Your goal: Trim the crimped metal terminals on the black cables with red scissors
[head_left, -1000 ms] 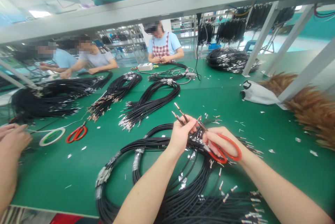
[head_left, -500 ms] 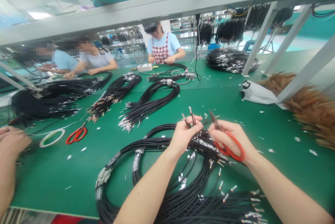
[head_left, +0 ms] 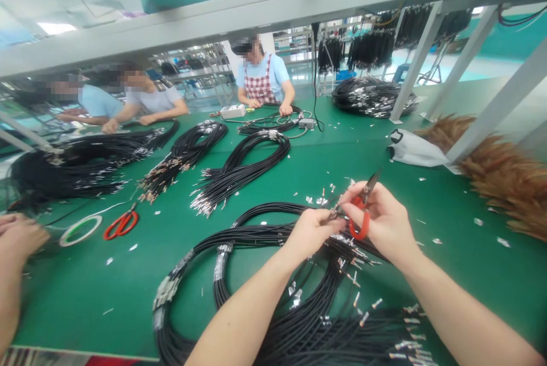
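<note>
My left hand (head_left: 314,232) is closed in a pinch on the end of a black cable, just above a coiled bundle of black cables (head_left: 243,235). Close by on its right, my right hand (head_left: 384,218) is closed round red-handled scissors (head_left: 361,220), whose dark blades point up and away. My right fingertips also reach to the cable end at my left fingers; whether they touch it is hard to make out. Below both hands, loose cable ends with silvery tips (head_left: 410,343) fan out to the right. Silvery tape wraps (head_left: 168,292) bind the coil.
More cable bundles (head_left: 252,161) lie across the green table (head_left: 106,303). At left are another pair of red scissors (head_left: 122,223), a tape roll (head_left: 81,231) and a co-worker's hand (head_left: 21,238). A feather duster (head_left: 496,178) and shelf posts stand at right. Co-workers sit opposite.
My hands have come together. The scissors have turned in my right hand, blades now tilting up to the right. The cable ends that stood up from my left hand are lowered.
</note>
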Tool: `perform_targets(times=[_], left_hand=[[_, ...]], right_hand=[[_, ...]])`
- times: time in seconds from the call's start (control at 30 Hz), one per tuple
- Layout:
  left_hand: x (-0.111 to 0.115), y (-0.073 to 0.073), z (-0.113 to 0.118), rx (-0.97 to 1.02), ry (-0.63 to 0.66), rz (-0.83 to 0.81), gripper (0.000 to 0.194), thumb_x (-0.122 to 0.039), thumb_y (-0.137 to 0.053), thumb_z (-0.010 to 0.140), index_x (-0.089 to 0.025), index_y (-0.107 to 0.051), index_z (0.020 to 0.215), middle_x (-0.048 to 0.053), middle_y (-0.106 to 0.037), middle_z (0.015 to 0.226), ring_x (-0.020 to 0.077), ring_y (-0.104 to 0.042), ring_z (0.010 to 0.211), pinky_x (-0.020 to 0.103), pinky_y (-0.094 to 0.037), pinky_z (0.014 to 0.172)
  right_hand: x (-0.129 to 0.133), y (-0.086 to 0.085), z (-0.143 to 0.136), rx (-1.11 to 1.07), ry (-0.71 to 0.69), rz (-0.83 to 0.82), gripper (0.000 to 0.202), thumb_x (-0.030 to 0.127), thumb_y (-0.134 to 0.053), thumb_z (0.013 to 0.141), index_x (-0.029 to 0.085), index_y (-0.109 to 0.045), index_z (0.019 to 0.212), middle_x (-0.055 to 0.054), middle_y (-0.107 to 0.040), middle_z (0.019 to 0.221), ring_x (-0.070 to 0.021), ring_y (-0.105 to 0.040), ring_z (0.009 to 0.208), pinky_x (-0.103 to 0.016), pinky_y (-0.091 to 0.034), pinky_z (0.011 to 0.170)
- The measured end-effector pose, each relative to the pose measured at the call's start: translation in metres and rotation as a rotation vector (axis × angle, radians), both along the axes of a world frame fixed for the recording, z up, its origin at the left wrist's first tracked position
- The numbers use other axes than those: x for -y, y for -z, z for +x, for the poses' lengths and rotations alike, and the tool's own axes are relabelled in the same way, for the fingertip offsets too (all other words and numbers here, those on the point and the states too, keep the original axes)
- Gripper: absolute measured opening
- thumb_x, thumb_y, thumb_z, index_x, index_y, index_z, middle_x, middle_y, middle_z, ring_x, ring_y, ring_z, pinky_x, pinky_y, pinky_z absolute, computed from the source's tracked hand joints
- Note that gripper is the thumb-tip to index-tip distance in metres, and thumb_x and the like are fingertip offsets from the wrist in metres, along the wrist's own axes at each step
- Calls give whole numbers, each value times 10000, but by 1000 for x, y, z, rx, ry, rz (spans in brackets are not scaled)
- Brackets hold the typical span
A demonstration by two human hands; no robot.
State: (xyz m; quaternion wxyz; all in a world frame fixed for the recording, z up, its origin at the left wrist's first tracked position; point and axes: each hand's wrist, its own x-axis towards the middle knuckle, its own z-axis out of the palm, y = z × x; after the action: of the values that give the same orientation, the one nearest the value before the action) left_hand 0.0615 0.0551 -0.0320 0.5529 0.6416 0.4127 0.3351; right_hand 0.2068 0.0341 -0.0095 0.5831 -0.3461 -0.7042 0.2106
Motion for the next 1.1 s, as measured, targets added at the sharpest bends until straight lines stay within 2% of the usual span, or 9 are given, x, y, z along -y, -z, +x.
perform_targets(times=[0.1,0.23,0.4,0.5,0.6,0.7,0.9,1.03,1.1], left_hand=[[3,-4,0,-23,0,-9,342,-443,-568,698,-118,-517,603,-39,-426,537,-17,-333,491,123,-239,496],[11,-10,2,38,-127,113,187,-321,-622,685,-187,-560,801,-62,-450,631,-27,-365,543,103,-289,545],[16,-10,3,-63,-223,281,150,-300,-585,717,-162,-534,689,-51,-468,654,-32,-364,587,96,-295,585],[14,-10,1,95,-179,116,165,-314,-568,716,-153,-532,714,-45,-459,585,-23,-374,497,110,-308,517],[9,-12,-2,282,-47,-113,199,-323,-566,703,-130,-518,701,-37,-440,498,5,-371,387,131,-280,412],[4,-13,-6,341,43,-230,208,-317,-571,695,-117,-519,674,-39,-402,450,6,-339,348,122,-228,364],[2,-11,-6,397,-48,-217,212,-318,-567,694,-126,-481,671,-37,-445,515,4,-364,354,110,-251,348],[3,-9,0,377,-194,-165,215,-288,-615,659,-133,-468,691,-24,-515,538,34,-470,425,124,-385,416],[2,-8,3,377,-217,-162,239,-281,-642,639,-130,-461,682,-24,-515,524,41,-493,449,131,-418,452]], right_hand=[[-1,0,2,-13,-15,-48,188,150,-576,785,165,-476,944,-21,-574,815,-56,-565,737,-145,-483,700],[-6,-2,6,-92,-3,-178,189,200,-607,770,150,-477,897,-23,-567,778,-65,-556,716,-169,-472,684],[-14,4,7,-186,-186,-321,217,226,-615,766,131,-449,868,-24,-547,757,-74,-526,687,-208,-446,648],[-15,7,6,-254,-261,-352,232,216,-619,760,132,-432,870,-27,-544,778,-82,-520,702,-226,-445,660],[-15,9,3,-308,-350,-392,253,178,-628,742,138,-413,870,-17,-547,751,-75,-507,643,-226,-435,627],[-18,12,-2,-397,-399,-462,289,158,-637,722,143,-386,865,2,-531,712,-68,-494,584,-218,-421,581],[-22,20,-8,-512,-257,-547,405,270,-674,704,139,-396,968,-36,-558,830,-80,-534,637,-236,-456,626],[-18,23,-10,-405,-175,-464,361,280,-666,716,131,-433,948,-42,-559,850,-93,-553,719,-239,-468,663],[-16,23,-12,-324,-120,-399,309,260,-648,727,124,-452,924,-43,-559,833,-97,-556,729,-238,-471,671]])
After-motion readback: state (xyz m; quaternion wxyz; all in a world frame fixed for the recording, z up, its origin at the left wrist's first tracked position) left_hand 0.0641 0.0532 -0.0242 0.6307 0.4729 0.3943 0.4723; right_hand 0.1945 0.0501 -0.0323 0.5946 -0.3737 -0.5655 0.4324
